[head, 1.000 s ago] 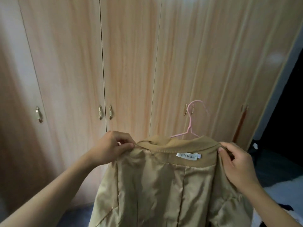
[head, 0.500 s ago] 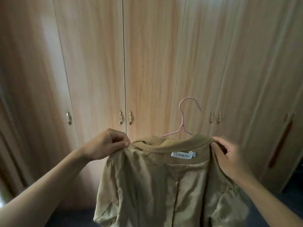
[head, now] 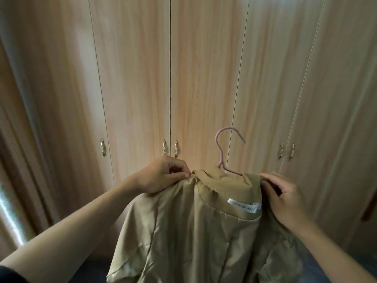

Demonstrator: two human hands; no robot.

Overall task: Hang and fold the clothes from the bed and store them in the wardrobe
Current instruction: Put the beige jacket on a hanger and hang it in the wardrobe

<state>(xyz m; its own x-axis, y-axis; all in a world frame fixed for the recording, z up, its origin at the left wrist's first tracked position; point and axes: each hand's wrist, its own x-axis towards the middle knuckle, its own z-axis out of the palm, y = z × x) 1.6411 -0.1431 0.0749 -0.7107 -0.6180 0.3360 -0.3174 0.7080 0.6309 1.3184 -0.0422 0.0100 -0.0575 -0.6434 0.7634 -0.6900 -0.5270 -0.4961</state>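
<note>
Hands: left hand (head: 163,176) and right hand (head: 283,199) pinch the tan lined jacket's (head: 195,231) shoulders, keeping it spread on the pink wire hanger (head: 222,154).
Wardrobe: light wooden doors (head: 204,78) closed.

Both arms outstretched toward 12 o'clock; left hand (head: 163,174) pinching with curled fingers, right hand (head: 285,199) gripping, fingers curled.
</note>
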